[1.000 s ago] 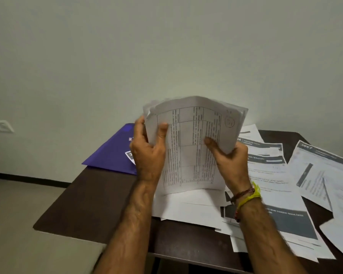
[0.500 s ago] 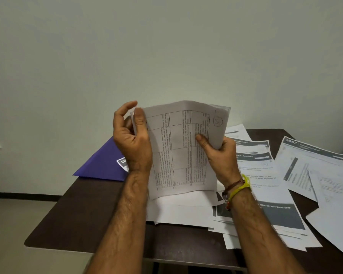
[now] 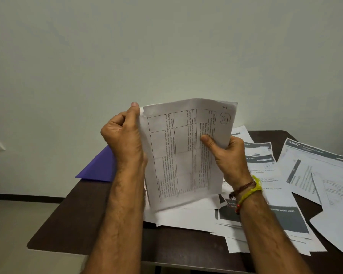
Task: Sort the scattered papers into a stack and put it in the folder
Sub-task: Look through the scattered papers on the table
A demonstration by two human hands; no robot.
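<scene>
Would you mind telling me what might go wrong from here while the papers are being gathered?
The held stack bows between the left hand and right hand, so sheets may slip out. Loose papers overhang the table edge at right and may fall.

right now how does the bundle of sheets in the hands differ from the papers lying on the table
The held bundle stands upright off the table, gripped by the left hand and right hand; the loose papers lie flat on the dark table.
The bundle is gathered together; the loose papers are spread and overlapping.
Both are white printed sheets.
</scene>
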